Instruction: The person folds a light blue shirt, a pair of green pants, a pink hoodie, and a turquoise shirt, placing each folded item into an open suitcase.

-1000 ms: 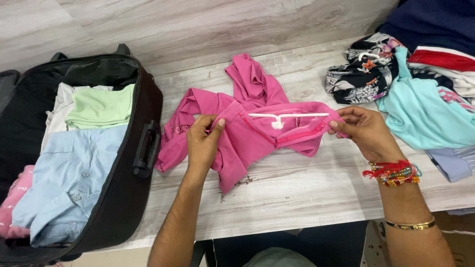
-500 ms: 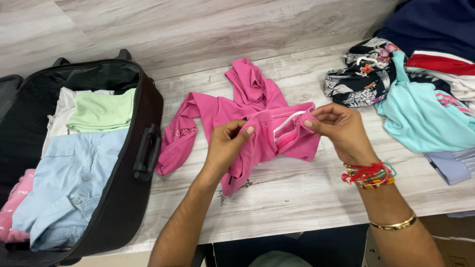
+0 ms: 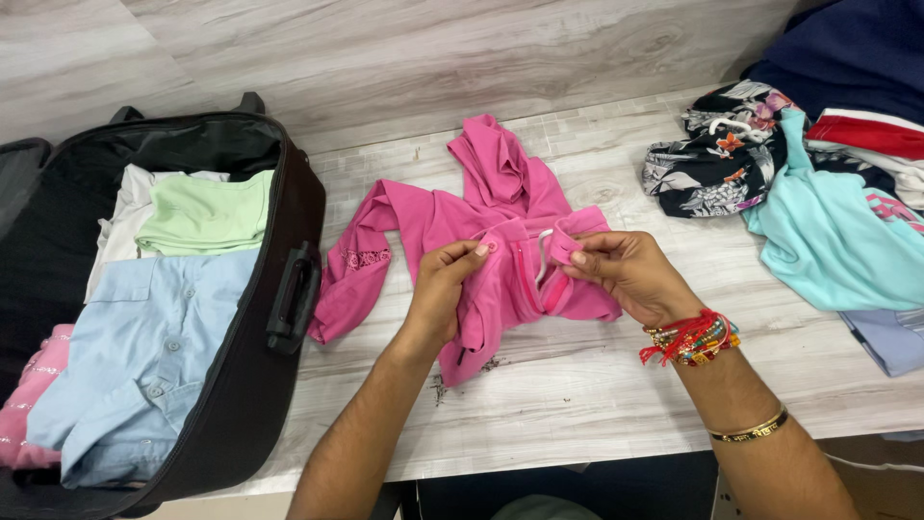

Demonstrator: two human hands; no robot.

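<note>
Head view: left hand and right hand close together above the table, palms turned inward, each grip pinching the pink garment at its bunched collar, near the white hanger. Open suitcase at left.

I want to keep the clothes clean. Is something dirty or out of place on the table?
Yes. Small dark crumbs lie on the table beside the pink garment's lower edge.

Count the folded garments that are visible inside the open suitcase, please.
4: a white one at the back, a light green one overlapping it, a light blue shirt in the middle, and a pink one at the near left edge. More may lie hidden underneath.
</note>
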